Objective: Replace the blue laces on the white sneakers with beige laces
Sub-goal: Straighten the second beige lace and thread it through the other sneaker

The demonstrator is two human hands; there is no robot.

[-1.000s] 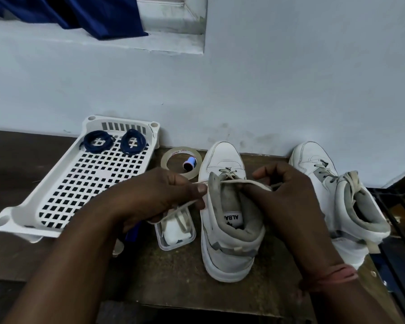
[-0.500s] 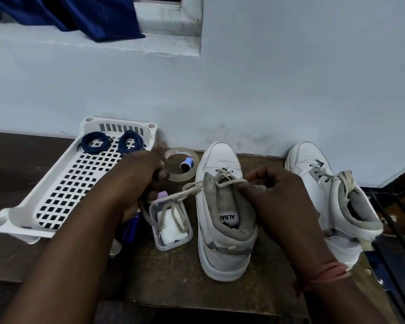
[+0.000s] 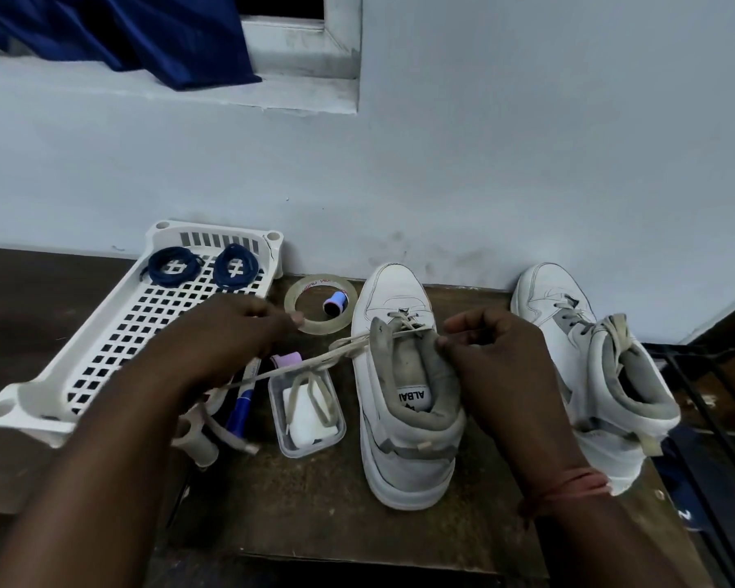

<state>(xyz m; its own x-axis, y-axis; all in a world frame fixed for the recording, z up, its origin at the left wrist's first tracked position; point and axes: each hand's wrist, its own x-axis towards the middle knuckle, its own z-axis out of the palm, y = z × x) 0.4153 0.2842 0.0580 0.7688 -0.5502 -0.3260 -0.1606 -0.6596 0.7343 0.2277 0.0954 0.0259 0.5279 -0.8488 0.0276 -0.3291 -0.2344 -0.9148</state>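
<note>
Dark wooden table point(image 3: 323, 519) against a pale wall; the beige lace point(image 3: 315, 362) runs leftward from the near sneaker point(image 3: 404, 443), its long axis stretched between the left hand point(image 3: 226, 333), fingers curled round it, and the right hand point(image 3: 497, 354) pinching at the collar.

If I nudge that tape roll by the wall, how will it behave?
The tape roll lies flat, so it would probably slide, not roll. It looks thin and hollow, likely light. The small spool standing inside its ring may tip or get dragged along.

Bare wood between sneakers point(image 3: 404, 401), clutter of tape roll point(image 3: 320, 304), plastic box point(image 3: 310, 411) leftward.
</note>
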